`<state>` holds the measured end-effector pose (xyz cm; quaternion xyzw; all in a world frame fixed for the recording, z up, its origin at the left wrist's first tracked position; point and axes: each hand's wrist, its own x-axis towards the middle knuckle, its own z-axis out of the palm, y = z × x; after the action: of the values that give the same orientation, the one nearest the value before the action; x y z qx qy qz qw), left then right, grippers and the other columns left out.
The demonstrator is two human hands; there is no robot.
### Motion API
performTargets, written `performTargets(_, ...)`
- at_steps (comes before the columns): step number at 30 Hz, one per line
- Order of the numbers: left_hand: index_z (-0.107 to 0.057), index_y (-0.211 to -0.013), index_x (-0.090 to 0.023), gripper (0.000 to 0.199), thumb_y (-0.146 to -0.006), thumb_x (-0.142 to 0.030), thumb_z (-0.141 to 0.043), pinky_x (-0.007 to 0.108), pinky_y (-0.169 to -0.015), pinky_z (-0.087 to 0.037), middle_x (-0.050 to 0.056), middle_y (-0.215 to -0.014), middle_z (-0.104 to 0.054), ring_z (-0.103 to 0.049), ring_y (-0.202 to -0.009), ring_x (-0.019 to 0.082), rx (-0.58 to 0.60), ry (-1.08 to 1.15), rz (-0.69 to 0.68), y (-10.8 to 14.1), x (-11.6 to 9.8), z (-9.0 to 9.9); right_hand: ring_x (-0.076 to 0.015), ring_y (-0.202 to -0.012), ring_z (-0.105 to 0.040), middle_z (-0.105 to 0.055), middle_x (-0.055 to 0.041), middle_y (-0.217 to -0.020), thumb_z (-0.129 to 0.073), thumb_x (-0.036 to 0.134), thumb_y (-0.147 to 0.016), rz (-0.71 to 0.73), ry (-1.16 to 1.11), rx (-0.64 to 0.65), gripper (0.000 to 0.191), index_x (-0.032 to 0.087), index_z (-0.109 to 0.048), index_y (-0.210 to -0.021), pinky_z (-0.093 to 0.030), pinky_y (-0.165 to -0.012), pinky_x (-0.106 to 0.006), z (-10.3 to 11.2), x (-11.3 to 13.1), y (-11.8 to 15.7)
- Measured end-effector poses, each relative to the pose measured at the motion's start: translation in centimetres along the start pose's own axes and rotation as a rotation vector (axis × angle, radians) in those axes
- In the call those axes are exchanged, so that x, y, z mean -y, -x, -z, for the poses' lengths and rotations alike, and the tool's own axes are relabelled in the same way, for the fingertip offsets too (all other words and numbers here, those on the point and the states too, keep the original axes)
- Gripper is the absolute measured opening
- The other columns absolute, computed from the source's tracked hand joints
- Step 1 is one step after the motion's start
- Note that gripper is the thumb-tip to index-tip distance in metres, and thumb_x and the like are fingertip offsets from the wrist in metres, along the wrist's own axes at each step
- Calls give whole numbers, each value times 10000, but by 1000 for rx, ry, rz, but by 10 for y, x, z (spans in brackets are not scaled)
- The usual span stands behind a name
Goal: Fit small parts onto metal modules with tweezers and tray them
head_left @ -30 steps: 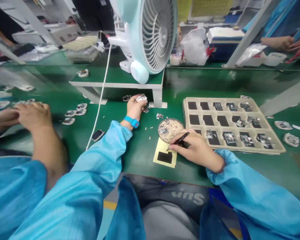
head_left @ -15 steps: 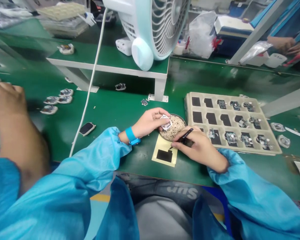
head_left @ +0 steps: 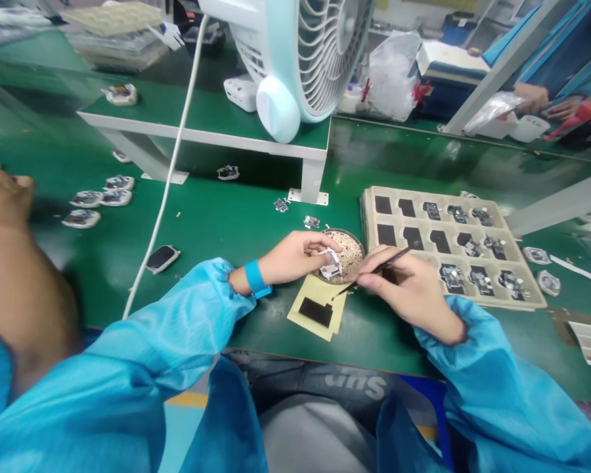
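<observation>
My left hand (head_left: 298, 256) is closed on a small white-framed part (head_left: 331, 264), held over the near left edge of a round dish (head_left: 349, 253) of pale speckled bits. Thin black tweezers (head_left: 391, 261) are in my right hand (head_left: 404, 279), their tip pointing down and left near the upper right of a yellow sheet (head_left: 300, 322). On that sheet lies a black rectangular piece (head_left: 316, 311) with a small tab. Behind the dish a small circuit part (head_left: 311, 222) rests on the green table.
A beige tray (head_left: 369, 230) with black pieces and circuit parts stands at right. A fan (head_left: 280, 72) sits on a raised shelf (head_left: 201, 136). A white cable (head_left: 177, 144) crosses at left, beyond which are several white-framed parts and another person's arm (head_left: 24, 269).
My left hand has lowered slightly, uncovering a circuit part behind the dish. My right hand has shifted right and the tweezers lie flatter. The yellow sheet has turned and moved a little left.
</observation>
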<state>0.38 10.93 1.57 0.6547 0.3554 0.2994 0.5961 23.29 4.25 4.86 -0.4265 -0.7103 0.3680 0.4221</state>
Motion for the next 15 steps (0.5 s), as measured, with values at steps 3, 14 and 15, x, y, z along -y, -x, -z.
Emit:
performTargets(3,-739,-1032,-158,214,-821,-188,-721,321,-725,-608,79,-889,-772,-741,-805,201,-16,1,6,1,-1,-2,-227,-841,-720,-744,-48,-894,-792,285,-863,35,-11,-156,89,248,-716,-891,-608,-784,-415,8,0,-1)
performTargets(14,-576,-1178,-171,443,-781,-189,-772,279,-583,-612,25,-893,-684,-738,-723,189,-105,386,56,4,-13,-2,-225,-826,-720,-750,-42,-848,-787,167,-839,262,-2,-384,113,230,-714,-898,-594,-754,-408,8,-2,-6)
performTargets(15,-603,-1184,-160,429,-795,-219,-773,282,-601,-622,38,-912,-688,-737,-745,186,-106,364,64,5,-14,-3,-227,-829,-720,-751,-44,-851,-781,152,-840,277,-8,-387,122,230,-713,-905,-592,-753,-412,8,-2,-6)
